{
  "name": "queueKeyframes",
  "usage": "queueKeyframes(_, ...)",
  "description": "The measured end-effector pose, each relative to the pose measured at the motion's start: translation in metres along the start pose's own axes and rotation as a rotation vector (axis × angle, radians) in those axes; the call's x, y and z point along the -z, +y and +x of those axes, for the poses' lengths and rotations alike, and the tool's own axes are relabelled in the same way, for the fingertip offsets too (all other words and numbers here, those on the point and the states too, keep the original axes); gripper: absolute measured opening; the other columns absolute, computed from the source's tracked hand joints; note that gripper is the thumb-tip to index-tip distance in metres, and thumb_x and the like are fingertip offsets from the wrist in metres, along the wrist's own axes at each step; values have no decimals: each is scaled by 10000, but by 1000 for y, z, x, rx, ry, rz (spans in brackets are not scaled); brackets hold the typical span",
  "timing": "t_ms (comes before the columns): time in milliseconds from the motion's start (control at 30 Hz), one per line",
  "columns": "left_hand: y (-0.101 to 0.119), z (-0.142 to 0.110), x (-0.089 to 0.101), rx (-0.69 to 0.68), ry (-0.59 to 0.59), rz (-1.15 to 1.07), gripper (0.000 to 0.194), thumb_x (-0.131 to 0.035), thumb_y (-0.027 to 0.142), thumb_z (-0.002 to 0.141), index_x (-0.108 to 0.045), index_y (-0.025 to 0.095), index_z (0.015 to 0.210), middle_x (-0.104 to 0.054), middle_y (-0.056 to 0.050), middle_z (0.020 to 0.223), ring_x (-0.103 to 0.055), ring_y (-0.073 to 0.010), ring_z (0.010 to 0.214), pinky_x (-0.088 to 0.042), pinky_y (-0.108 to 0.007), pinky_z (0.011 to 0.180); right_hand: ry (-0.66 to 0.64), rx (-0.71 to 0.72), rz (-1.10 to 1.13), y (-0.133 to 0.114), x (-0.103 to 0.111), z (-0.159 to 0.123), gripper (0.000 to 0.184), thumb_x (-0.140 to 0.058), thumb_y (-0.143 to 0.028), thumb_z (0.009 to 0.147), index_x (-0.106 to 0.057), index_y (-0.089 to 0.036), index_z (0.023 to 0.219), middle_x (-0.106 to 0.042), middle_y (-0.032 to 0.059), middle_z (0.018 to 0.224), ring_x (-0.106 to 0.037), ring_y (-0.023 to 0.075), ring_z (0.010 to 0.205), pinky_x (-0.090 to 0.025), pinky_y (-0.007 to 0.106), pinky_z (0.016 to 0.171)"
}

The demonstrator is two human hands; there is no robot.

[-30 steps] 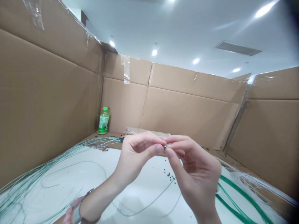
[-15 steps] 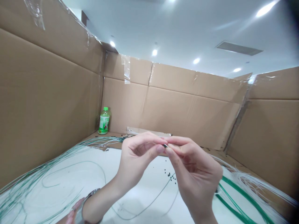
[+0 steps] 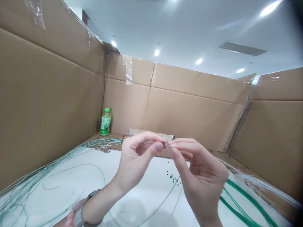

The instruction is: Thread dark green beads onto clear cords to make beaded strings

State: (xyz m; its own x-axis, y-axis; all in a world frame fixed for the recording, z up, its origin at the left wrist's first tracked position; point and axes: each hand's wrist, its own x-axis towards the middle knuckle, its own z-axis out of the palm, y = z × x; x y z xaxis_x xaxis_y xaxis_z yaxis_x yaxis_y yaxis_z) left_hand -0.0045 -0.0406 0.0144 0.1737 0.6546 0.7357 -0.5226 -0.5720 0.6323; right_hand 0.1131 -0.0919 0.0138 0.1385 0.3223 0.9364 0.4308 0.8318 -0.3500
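My left hand (image 3: 138, 157) pinches a tiny black piece (image 3: 163, 144) between thumb and forefinger, and most of it is hidden by the fingertips. My right hand (image 3: 201, 170) has its thumb and fingers closed on a thin green wire (image 3: 167, 145). A short stretch of that wire shows in the small gap between the two hands, reaching the black piece. Whether the wire passes through the piece I cannot tell. Both hands are raised above the white tabletop (image 3: 94, 195), with small black pieces (image 3: 174, 179) scattered beneath them.
Green and white wires (image 3: 47, 176) spread along the left. On the right lie a thick green wire bundle (image 3: 253, 198) and white wires (image 3: 258, 184). A green bottle (image 3: 105, 122) stands in the back left corner. Cardboard walls (image 3: 189, 110) enclose the table.
My fingertips have drawn slightly apart, the right hand shifting a little right. Green wire now shows between them, and the black piece stays in the left fingertips.
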Motion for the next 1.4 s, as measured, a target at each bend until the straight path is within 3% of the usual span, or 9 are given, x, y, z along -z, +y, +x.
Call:
queueKeyframes(267,1,-1,1,-78,-24,98,102,-638,133,779,-701,204,740,-677,12,733,-609,-75,686,-494,-122,596,-4,93,-132,-4,0,-1,233,-610,15,701,-649,-194,799,-626,22,773,-604,139,693,-559,270,606)
queueKeyframes(500,0,-3,3,-150,-37,200,105,-628,131,785,-698,207,763,-682,1,746,-603,-97,674,-482,-165,574,-22,120,-184,-3,0,0,229,-603,10,703,-642,-198,791,-621,17,750,-598,136,682,-542,251,576)
queueKeyframes(767,-2,-1,10,-297,-105,403,165,-620,83,779,-694,215,845,-693,-17,800,-625,-133,755,-503,-223,675,-95,228,-328,-6,7,6,196,-601,19,733,-621,-174,757,-637,13,739,-600,102,664,-517,197,590)
queueKeyframes(1167,1,5,14,-299,-158,505,86,-605,126,804,-661,182,772,-690,8,738,-622,-88,645,-513,-187,594,-164,-39,-116,6,11,7,118,-632,-82,769,-678,-187,800,-676,-9,728,-624,96,655,-551,178,603)
queueKeyframes(1400,3,6,14,-476,-141,744,74,-583,130,804,-597,157,737,-614,11,653,-568,-77,608,-459,-189,564,-226,-190,-142,7,11,11,78,-624,-97,718,-627,-175,723,-629,-19,691,-598,94,600,-562,200,571)
